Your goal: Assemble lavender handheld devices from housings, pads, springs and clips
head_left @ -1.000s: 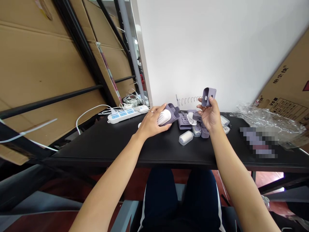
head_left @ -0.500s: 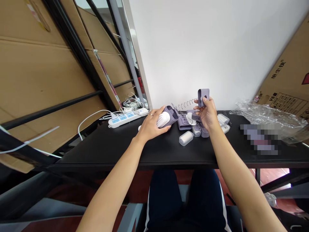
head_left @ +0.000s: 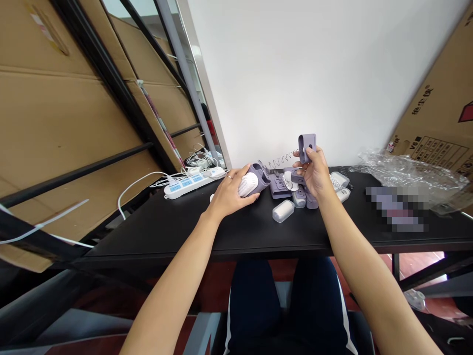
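Observation:
My left hand [head_left: 229, 195] is wrapped round a purple case [head_left: 263, 178] with a white ribbed part [head_left: 248, 184] on its near side. Raised above the table, my right hand [head_left: 317, 170] grips a smaller purple sleeve [head_left: 307, 147] between thumb and fingers. A coiled black wire [head_left: 283, 160] stretches between the two purple pieces. Beneath and between my hands lie several purple cases [head_left: 280, 188], some with coiled cords. A clear capsule with a white inside [head_left: 283, 211] rests nearer the front edge.
A white power strip [head_left: 192, 182] with cables lies at the back left of the black table [head_left: 158, 231]. Crumpled clear plastic [head_left: 414, 177] and a pixelated patch are on the right. Cardboard boxes stand at the left and at the right [head_left: 436, 123].
The whole view has shifted slightly. My right hand and the small purple sleeve appear a little further left; both hands keep their holds.

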A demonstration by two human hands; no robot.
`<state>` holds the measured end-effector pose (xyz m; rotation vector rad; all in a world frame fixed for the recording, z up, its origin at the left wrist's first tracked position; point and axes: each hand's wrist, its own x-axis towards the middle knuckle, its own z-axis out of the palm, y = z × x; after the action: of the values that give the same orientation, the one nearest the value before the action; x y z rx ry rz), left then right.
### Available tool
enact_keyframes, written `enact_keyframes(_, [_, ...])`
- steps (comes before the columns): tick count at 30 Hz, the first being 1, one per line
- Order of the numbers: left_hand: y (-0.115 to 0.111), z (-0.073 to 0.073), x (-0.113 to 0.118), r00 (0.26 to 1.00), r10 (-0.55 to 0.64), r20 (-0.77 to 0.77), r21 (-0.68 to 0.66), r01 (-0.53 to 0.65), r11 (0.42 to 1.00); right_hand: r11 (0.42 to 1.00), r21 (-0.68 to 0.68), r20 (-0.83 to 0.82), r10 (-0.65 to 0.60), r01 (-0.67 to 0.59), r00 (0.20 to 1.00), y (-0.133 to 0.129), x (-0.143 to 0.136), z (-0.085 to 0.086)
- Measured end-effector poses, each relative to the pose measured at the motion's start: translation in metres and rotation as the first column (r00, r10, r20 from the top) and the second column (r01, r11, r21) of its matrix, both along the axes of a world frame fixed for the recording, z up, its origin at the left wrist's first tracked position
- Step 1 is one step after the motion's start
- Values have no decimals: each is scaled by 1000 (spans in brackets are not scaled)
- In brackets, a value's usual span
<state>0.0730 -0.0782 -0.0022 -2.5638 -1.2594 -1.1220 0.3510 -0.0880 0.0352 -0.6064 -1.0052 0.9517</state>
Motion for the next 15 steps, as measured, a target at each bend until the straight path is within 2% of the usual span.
enact_keyframes(15, [-2, 2, 0, 999, 9, -32, -15, -9, 1000, 998, 7, 51, -69, 68, 996, -1, 2, -1])
